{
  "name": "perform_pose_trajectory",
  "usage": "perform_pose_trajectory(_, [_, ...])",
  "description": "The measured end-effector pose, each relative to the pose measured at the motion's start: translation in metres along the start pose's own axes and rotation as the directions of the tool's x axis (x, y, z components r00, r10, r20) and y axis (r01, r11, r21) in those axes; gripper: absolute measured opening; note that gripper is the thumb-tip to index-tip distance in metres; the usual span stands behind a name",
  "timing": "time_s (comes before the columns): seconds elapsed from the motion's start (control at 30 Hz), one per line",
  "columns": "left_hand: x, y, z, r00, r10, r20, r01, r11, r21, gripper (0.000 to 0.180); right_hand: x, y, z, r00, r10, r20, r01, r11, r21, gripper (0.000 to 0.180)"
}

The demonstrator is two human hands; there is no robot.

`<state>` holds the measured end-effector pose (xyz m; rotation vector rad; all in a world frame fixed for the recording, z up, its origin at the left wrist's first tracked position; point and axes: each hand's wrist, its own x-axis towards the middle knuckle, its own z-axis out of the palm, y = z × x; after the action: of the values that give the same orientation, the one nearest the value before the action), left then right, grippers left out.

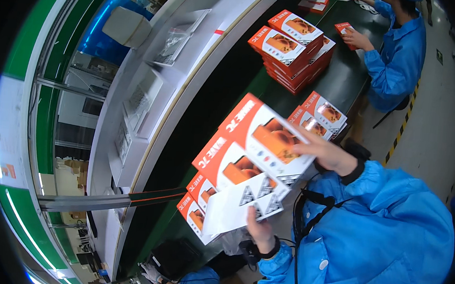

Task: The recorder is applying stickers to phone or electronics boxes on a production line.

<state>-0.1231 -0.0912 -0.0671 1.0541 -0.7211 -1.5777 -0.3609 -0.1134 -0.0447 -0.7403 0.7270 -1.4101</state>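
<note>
My right hand [332, 155] grips the edge of a flat orange-and-white box [273, 132] with a phone picture on it, its fingers over the top face. My left hand [261, 233] has its thumb on the edge of a white sheet [225, 210] printed with dark patterned triangles; its other fingers are hidden. The sheet overlaps a second box [221, 157] of the same kind. Two more such boxes, a third box [200, 187] and a fourth box [190, 211], show beyond the sheet, partly covered.
A tall stack of similar boxes [292, 51] stands on the dark green belt [265, 94]; a smaller group [324, 114] lies nearer. A co-worker in blue [397, 53] holds a box at upper right. Another person's gloved hand [150, 274] shows below. Trays [179, 41] line the shelf.
</note>
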Motion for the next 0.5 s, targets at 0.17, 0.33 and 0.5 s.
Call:
perform_pose_trajectory(0.17, [-0.005, -0.106, 0.068, 0.939, -0.056, 0.339, -0.155, 0.812, 0.563, 0.034, -0.045, -0.068, -0.114, 0.994, -0.002, -0.111, 0.008, 0.999, 0.054, 0.071])
perform_pose_trajectory(0.33, [0.055, -0.236, 0.098, 0.978, -0.183, 0.104, 0.152, 0.956, 0.250, 0.032, -0.027, -0.018, -0.234, 0.970, 0.124, -0.211, -0.138, 0.989, -0.054, 0.072])
perform_pose_trajectory(0.5, [0.103, -0.284, 0.083, 0.996, -0.072, 0.056, 0.044, 0.919, 0.392, 0.031, -0.003, 0.070, -0.309, 0.981, 0.144, -0.132, -0.178, 0.936, -0.305, 0.069])
